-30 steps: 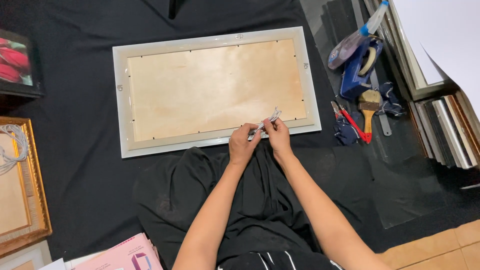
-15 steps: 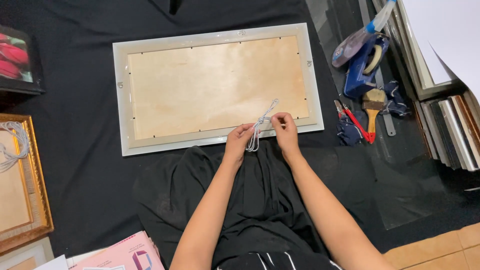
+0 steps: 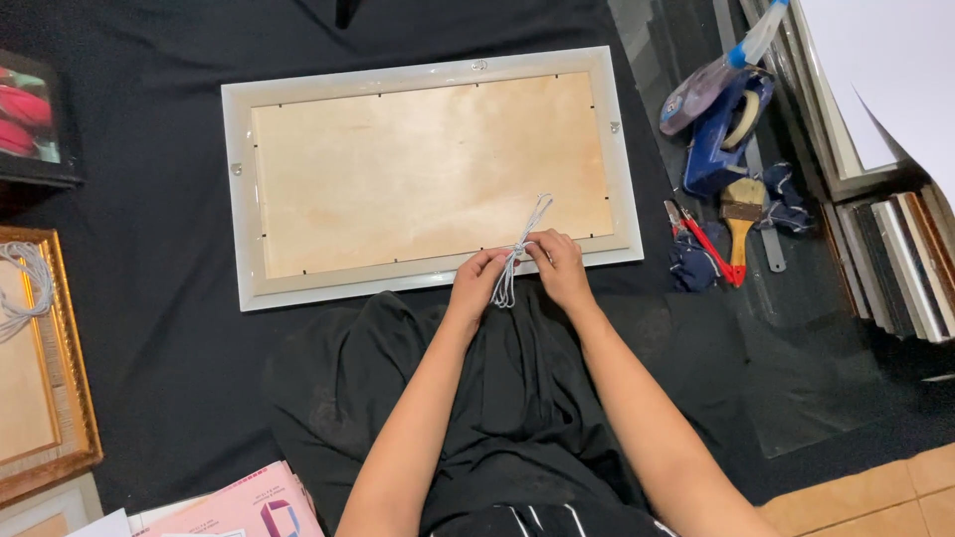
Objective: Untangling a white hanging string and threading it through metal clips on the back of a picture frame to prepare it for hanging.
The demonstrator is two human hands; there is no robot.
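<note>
A thin white cord point(image 3: 520, 254), gathered into several strands, is held between both hands over the near rail of a large rectangular picture frame point(image 3: 239, 229) of pale grey-white moulding, which lies face down on a black cloth point(image 3: 149, 398) spread over the floor. The bundle is pinched near its middle: the fingers of the left hand point(image 3: 476, 284) are closed on it from the left, and the fingers of the right hand point(image 3: 555, 264) are pressed together on it from the right. One looped end is seen lying up over the light plywood backing board point(image 3: 418, 169); the other end hangs down past the rail toward the lap.

The cord is judged to be light, limp and without stiffness; it is expected to sag and tangle wherever it is left unsupported, and to slip if gripped loosely. It is best taken by a firm fingertip pinch close to the point being worked, with the loose strands kept together.

The frame is judged rigid but liable to scratching on its glossy rails. Small metal hangers point(image 3: 235, 169) are seen on its short rails.

To the right are laid a blue tape dispenser point(image 3: 721, 139), a wooden-handled brush point(image 3: 741, 214) and red-handled pliers point(image 3: 706, 244). A gold ornate frame point(image 3: 70, 398) lies at the left.
</note>
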